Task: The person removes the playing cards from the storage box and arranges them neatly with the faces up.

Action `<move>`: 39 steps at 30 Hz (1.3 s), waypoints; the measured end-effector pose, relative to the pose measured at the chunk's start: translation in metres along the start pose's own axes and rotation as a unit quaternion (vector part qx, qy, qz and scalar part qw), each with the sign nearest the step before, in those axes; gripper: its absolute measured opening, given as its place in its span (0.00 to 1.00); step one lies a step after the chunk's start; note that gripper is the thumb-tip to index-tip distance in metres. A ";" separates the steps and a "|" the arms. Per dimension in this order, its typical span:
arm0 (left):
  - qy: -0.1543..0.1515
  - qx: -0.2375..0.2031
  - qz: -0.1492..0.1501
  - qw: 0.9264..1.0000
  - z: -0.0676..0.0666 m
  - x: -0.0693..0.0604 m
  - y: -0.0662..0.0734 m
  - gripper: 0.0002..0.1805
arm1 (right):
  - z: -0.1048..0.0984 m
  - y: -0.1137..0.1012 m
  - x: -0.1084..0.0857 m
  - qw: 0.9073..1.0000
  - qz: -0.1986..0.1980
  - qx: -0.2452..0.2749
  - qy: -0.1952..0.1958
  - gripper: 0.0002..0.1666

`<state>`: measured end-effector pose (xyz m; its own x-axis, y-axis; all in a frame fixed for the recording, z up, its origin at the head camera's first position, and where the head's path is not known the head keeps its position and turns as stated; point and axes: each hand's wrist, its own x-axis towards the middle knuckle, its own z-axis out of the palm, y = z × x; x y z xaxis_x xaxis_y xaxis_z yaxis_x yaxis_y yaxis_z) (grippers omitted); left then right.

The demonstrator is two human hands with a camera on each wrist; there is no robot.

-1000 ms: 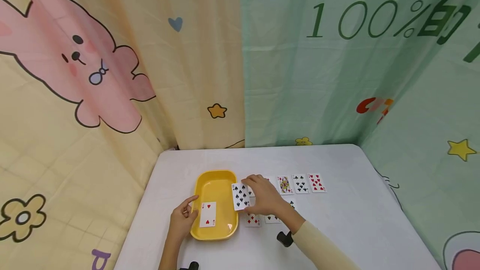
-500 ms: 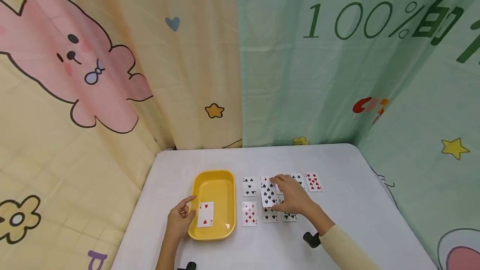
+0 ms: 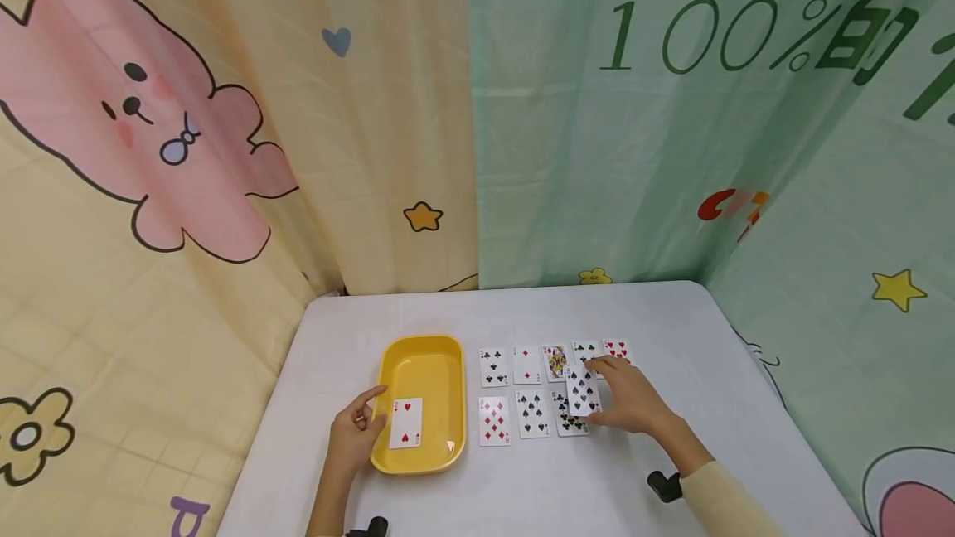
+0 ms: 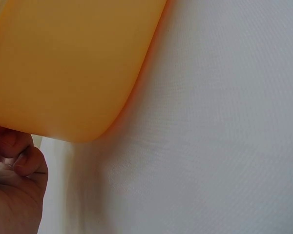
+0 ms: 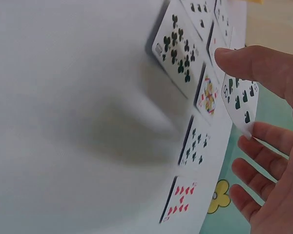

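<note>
My right hand (image 3: 630,396) pinches a spades playing card (image 3: 582,390) between thumb and fingers, and an 8 shows at its corner in the right wrist view. The card (image 5: 241,102) is bowed slightly and held above the table, partly over a clubs card (image 3: 570,428) in the near row. My left hand (image 3: 354,436) holds the left rim of a yellow tray (image 3: 458,404), thumb and forefinger at the edge. In the left wrist view its other fingers (image 4: 27,158) curl beside the tray wall. A two of hearts (image 3: 406,423) lies face up inside the tray.
Face-up cards lie in two rows right of the tray. The far row includes a clubs card (image 3: 493,368), a diamonds card (image 3: 526,365), a face card (image 3: 555,361) and a hearts card (image 3: 616,347). The near row has diamonds (image 3: 494,421) and spades (image 3: 533,414). Curtains surround the white table (image 3: 537,487).
My right hand has carried the spades card rightward from the tray's right edge, across the rows, to the near row's right end. My left hand stays at the tray.
</note>
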<state>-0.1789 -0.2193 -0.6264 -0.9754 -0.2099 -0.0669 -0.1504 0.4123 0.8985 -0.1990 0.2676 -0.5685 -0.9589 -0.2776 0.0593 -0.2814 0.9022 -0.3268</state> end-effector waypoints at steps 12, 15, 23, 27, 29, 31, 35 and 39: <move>0.003 0.002 -0.003 1.000 -0.001 -0.002 0.002 0.26 | 0.011 0.028 -0.018 1.000 0.008 -0.015 -0.001 0.50; 0.005 0.001 -0.001 1.000 -0.001 -0.001 0.001 0.26 | 0.015 0.032 -0.019 1.000 0.008 -0.018 -0.002 0.49; -0.002 -0.009 -0.009 1.000 0.000 -0.001 0.002 0.26 | 0.018 0.038 -0.021 1.000 0.016 -0.014 -0.022 0.50; -0.005 -0.010 -0.007 1.000 -0.001 -0.002 0.003 0.26 | 0.019 0.039 -0.021 0.999 0.018 -0.013 -0.029 0.50; -0.006 -0.009 -0.006 1.000 -0.001 -0.002 0.003 0.26 | 0.019 0.039 -0.022 0.999 0.018 -0.013 -0.030 0.50; -0.005 -0.008 -0.006 1.000 -0.001 -0.002 0.003 0.26 | 0.020 0.039 -0.023 0.999 0.016 -0.018 -0.029 0.50; -0.004 -0.007 -0.003 1.000 -0.001 -0.001 0.003 0.26 | 0.022 0.040 -0.024 1.000 0.013 -0.017 -0.022 0.49; -0.005 -0.007 0.002 1.000 -0.001 -0.001 0.002 0.26 | 0.022 0.040 -0.025 1.000 0.014 -0.013 -0.021 0.49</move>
<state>-0.1778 -0.2191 -0.6240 -0.9775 -0.1999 -0.0676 -0.1445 0.4007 0.9047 -0.1855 0.3034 -0.6039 -0.9641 -0.2653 0.0098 -0.2556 0.9178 -0.3038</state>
